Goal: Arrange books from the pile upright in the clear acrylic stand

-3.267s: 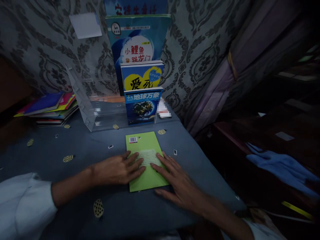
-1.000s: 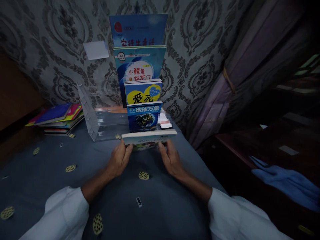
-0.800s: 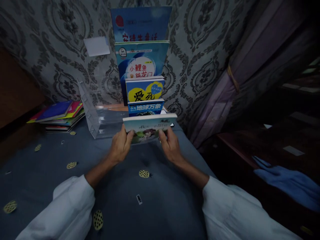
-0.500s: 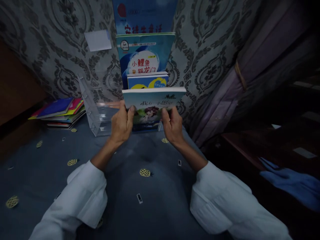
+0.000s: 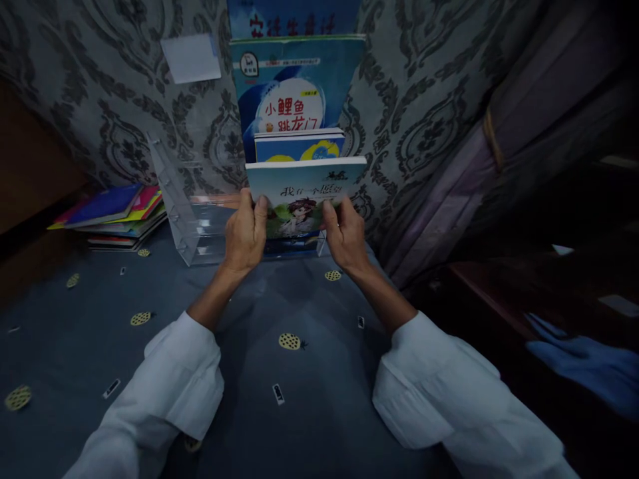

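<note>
Between my two hands is a thin book (image 5: 304,181) with a pale blue-green cover and a cartoon figure on it. My left hand (image 5: 244,233) grips its left edge, thumb on the front. On the right edge my right hand (image 5: 345,233) pinches it the same way. The book is upright in front of a clear acrylic tiered rack (image 5: 182,223). Behind it in the rack stand a blue and yellow book (image 5: 299,152), a teal book with a white circle (image 5: 294,80) and a dark blue book (image 5: 294,20). Whether the held book touches the rack is hidden.
Left of the rack lies a stack of colourful books (image 5: 112,216) on the blue patterned tablecloth (image 5: 239,399). A white card (image 5: 191,58) is on the patterned wall behind. At the right hang a tied curtain (image 5: 464,173) and, lower, a blue cloth-like thing (image 5: 589,366).
The held book has come down slightly and closer to the front of the rack, both hands moving with it. My view has tilted a little downward.
</note>
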Demonstrator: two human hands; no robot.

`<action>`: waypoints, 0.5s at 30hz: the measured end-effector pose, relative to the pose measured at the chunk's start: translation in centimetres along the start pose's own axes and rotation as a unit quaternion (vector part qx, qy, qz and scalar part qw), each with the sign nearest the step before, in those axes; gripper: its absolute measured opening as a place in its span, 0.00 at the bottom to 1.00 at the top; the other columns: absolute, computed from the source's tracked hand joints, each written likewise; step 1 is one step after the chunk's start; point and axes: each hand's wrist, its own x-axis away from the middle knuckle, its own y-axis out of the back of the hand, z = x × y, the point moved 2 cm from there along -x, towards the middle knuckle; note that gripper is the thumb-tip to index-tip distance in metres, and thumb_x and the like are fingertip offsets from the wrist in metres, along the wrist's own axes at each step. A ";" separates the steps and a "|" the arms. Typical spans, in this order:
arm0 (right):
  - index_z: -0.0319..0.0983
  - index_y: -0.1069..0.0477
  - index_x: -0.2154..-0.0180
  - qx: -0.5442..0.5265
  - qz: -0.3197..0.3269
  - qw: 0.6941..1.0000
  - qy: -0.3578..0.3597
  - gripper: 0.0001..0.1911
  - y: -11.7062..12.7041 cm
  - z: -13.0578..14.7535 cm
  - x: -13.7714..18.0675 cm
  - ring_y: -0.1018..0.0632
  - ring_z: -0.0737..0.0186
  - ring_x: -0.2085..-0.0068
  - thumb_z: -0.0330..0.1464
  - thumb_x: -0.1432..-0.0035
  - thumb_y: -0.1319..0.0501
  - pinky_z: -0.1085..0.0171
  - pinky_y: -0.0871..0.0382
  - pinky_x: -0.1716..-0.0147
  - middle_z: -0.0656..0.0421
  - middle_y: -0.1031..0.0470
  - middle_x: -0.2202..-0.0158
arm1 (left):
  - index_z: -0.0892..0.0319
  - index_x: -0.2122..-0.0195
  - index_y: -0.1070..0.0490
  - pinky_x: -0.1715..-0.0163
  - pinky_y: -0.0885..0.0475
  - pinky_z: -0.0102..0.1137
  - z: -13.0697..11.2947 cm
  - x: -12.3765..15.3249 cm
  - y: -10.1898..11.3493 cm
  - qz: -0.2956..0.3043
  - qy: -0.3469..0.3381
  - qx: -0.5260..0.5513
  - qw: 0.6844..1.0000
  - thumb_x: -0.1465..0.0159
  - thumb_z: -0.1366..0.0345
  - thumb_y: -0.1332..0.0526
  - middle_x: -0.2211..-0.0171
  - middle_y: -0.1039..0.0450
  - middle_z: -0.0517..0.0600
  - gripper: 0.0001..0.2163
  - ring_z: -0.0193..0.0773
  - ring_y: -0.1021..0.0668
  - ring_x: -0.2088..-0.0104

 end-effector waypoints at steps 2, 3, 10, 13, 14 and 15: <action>0.45 0.39 0.65 0.013 0.007 1.000 -0.005 0.24 -0.1 -0.3 0.0 0.28 0.59 0.69 0.57 0.31 0.53 0.61 0.37 0.69 0.61 0.34 0.70 | 0.56 0.58 0.37 0.67 0.36 0.33 0.2 0.1 -0.2 0.007 0.002 0.000 1.000 0.28 0.37 0.65 0.70 0.33 0.48 0.30 0.40 0.26 0.69; 0.44 0.38 0.64 0.020 0.012 1.000 -0.006 0.24 -0.1 -0.4 0.0 0.27 0.59 0.69 0.57 0.31 0.53 0.61 0.37 0.69 0.61 0.32 0.70 | 0.56 0.58 0.37 0.67 0.36 0.33 0.4 0.1 -0.4 0.011 0.004 0.000 1.000 0.28 0.37 0.66 0.70 0.33 0.48 0.30 0.40 0.26 0.69; 0.43 0.35 0.66 0.062 0.055 0.996 -0.028 0.27 0.0 -1.6 -0.1 0.24 0.55 0.68 0.56 0.30 0.55 0.59 0.35 0.67 0.58 0.27 0.72 | 0.57 0.59 0.36 0.66 0.35 0.33 1.4 0.4 -1.0 0.041 -0.002 0.001 0.999 0.25 0.42 0.63 0.70 0.30 0.50 0.26 0.41 0.25 0.68; 0.44 0.37 0.69 0.076 0.066 0.995 -0.024 0.27 0.1 -2.0 -0.3 0.24 0.54 0.67 0.56 0.30 0.55 0.58 0.34 0.64 0.58 0.27 0.73 | 0.57 0.57 0.35 0.65 0.34 0.32 1.8 0.5 -1.2 0.050 -0.011 -0.006 0.999 0.23 0.48 0.61 0.67 0.28 0.51 0.22 0.41 0.24 0.66; 0.44 0.38 0.70 0.082 0.065 0.994 -0.020 0.27 0.1 -2.1 -0.3 0.24 0.53 0.66 0.56 0.30 0.55 0.58 0.34 0.64 0.58 0.28 0.74 | 0.58 0.56 0.35 0.64 0.34 0.32 1.8 0.5 -1.2 0.057 -0.013 -0.011 0.998 0.23 0.50 0.60 0.66 0.27 0.51 0.21 0.41 0.23 0.65; 0.44 0.39 0.71 0.091 0.063 0.994 -0.016 0.26 0.1 -2.1 -0.4 0.24 0.53 0.66 0.56 0.30 0.55 0.58 0.33 0.64 0.57 0.28 0.74 | 0.58 0.55 0.35 0.64 0.33 0.32 1.9 0.5 -1.3 0.065 -0.012 -0.025 0.997 0.22 0.52 0.60 0.64 0.26 0.52 0.20 0.41 0.23 0.64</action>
